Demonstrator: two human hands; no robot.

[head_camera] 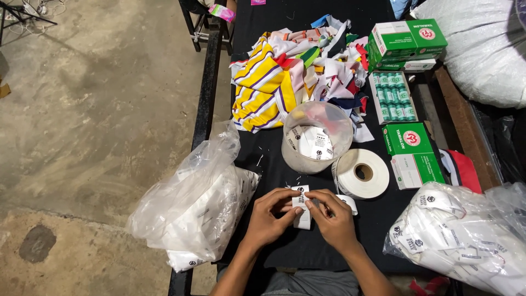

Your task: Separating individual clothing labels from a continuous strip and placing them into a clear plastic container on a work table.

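Note:
Both my hands meet over the near edge of a black table (274, 159). My left hand (270, 218) and my right hand (332, 219) pinch a small white printed label (301, 204) between their fingertips; a second white strip hangs below it. Just beyond them lies a white roll of label tape (361, 173), and a clear plastic tub (317, 137) holding several white printed labels stands behind that.
A clear bag of white labels (197, 208) hangs off the table's left edge, another bag of labels (466, 233) lies at the right. Striped fabric scraps (290, 71) are piled at the back. Green boxes (413, 153) and thread spools (393, 96) sit at right. Concrete floor lies at left.

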